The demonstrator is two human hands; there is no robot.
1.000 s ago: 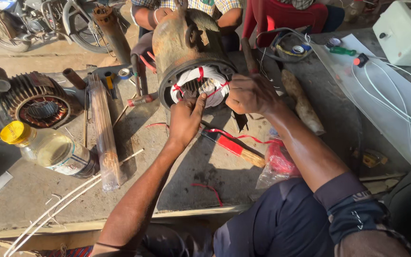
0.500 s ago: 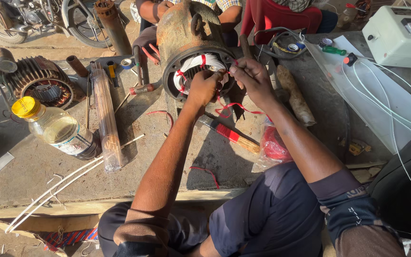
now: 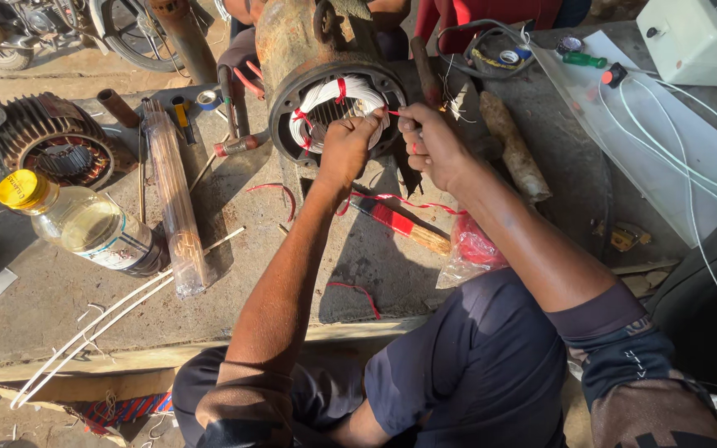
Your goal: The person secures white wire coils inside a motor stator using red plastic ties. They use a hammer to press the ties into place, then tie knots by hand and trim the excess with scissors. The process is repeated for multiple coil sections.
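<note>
bottle (image 3: 85, 226) laid at 9 o'clock of stator (image 3: 338, 108) | left hand (image 3: 343, 149) curled shut, pressed on white windings (image 3: 325, 104) at stator's 6 o'clock | right hand (image 3: 431, 145) at 3 o'clock, red cord (image 3: 392, 113) pinched in fingers | brush (image 3: 400, 224) below at 6 o'clock

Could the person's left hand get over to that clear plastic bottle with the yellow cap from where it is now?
Probably yes. The left hand is on the white windings of the rusty motor housing, and the clear plastic bottle with the yellow cap lies on that side; only a clear tube of thin rods lies between.
</note>
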